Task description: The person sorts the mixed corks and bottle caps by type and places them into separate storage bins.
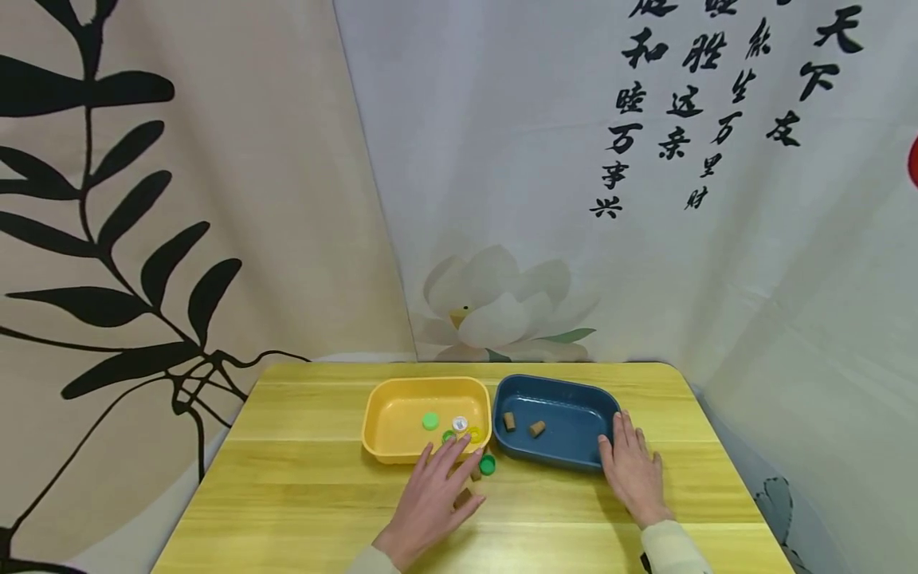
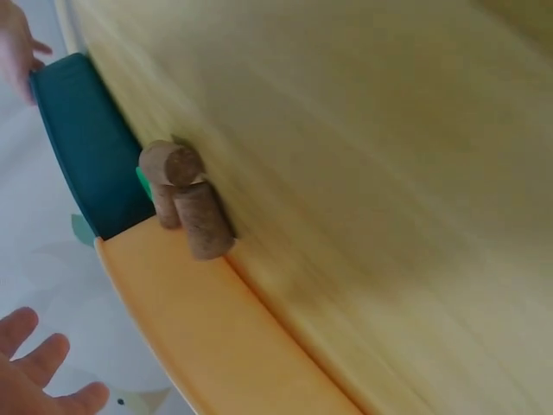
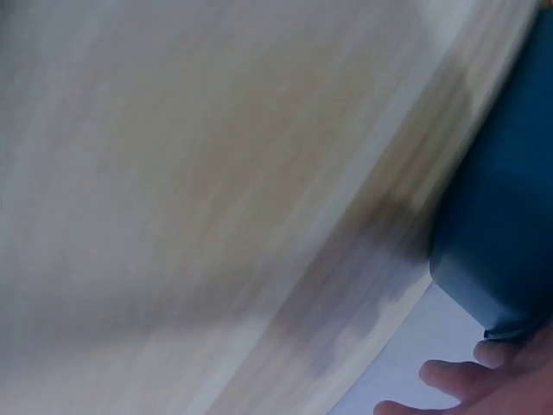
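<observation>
"Where are those loose corks?"

"On the table, against the yellow tray. Probably light, slightly springy; pinch mid-barrel."

"Fingers?"

"Left hand spread wide; right hand straight-fingered at the blue tray."

"Writing?"

"The hanging cloth reads 和睦万事兴; the white cap's mark is too small."

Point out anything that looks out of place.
A green cap and loose corks sit in front of where the yellow tray and blue tray meet. That looks odd, since other caps lie in the first and two more corks in the second.
</observation>
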`<state>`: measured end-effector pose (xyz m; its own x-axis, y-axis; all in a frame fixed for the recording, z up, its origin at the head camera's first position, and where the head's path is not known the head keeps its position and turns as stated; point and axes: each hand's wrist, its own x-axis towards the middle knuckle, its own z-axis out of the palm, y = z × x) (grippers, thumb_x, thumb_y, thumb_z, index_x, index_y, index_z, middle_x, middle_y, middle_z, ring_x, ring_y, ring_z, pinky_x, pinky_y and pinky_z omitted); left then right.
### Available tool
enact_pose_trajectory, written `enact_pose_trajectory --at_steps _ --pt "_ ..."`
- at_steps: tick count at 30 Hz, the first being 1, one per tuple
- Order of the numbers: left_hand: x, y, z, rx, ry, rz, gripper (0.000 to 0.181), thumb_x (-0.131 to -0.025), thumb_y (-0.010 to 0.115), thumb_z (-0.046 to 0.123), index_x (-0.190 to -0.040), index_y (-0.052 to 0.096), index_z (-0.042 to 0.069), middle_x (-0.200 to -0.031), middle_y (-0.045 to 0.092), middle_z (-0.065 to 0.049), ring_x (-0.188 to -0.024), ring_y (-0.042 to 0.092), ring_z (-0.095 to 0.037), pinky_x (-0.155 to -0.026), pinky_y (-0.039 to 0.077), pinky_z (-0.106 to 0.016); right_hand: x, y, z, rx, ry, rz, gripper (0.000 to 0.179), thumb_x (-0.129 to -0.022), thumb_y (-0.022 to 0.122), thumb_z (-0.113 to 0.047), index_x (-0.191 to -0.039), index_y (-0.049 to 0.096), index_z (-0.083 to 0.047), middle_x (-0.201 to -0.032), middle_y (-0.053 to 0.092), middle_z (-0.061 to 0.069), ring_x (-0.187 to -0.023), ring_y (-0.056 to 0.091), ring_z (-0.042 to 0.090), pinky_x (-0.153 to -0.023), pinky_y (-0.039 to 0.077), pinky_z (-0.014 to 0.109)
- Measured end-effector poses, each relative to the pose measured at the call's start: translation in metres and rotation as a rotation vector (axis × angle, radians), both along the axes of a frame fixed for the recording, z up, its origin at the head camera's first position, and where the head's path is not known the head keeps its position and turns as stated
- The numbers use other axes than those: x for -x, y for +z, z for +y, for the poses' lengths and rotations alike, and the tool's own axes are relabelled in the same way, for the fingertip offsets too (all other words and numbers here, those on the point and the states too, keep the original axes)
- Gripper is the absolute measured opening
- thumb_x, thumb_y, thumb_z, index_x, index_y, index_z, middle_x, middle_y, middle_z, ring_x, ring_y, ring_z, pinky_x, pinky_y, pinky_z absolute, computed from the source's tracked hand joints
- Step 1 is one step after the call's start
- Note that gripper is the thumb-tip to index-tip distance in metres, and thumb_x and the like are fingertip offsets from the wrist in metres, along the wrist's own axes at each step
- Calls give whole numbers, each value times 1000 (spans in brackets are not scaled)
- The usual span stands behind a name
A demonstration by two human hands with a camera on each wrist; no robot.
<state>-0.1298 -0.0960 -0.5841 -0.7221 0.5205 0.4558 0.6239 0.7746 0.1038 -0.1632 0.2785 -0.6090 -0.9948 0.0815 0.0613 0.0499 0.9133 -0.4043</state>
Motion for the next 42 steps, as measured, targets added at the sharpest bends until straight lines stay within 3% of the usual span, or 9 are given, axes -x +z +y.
enact_pose_trajectory --at_steps 9,19,28,32,42 --pt "-9 -7 -18 -26 -112 27 67 -88 81 45 -146 59 20 -155 50 -8 -139 50 -29 -109 44 -61 0 1 0 3 -5 -10 69 -113 29 -43 -163 17 4 -170 13 25 -150 21 54 -106 18 84" --pt "-10 -13 -23 152 -266 -80 55 -99 68 46 -147 58 20 -148 56 -3 -134 53 -19 -110 46 -49 0 1 0 20 -6 -16 69 -113 30 -43 -163 16 4 -170 13 25 -150 20 54 -107 17 84" --pt "-2 -15 -17 302 -323 -132 47 -98 74 29 -143 61 24 -150 56 -2 -138 51 -20 -112 44 -53 0 1 0 13 -12 -20 69 -113 30 -42 -163 16 4 -170 12 24 -150 20 54 -107 17 84" --pt "4 -15 -13 381 -326 -107 53 -95 78 26 -144 61 27 -149 56 -1 -138 51 -20 -112 43 -54 0 2 0 16 -13 -18 69 -113 30 -43 -163 16 4 -170 12 24 -150 20 54 -107 17 84" --pt "12 -24 -11 386 -326 -97 31 -97 73 21 -127 71 29 -129 67 6 -125 59 -18 -106 50 -54 0 1 -1 16 -15 -17 69 -113 32 -42 -164 16 2 -170 13 23 -150 21 54 -107 18 84"
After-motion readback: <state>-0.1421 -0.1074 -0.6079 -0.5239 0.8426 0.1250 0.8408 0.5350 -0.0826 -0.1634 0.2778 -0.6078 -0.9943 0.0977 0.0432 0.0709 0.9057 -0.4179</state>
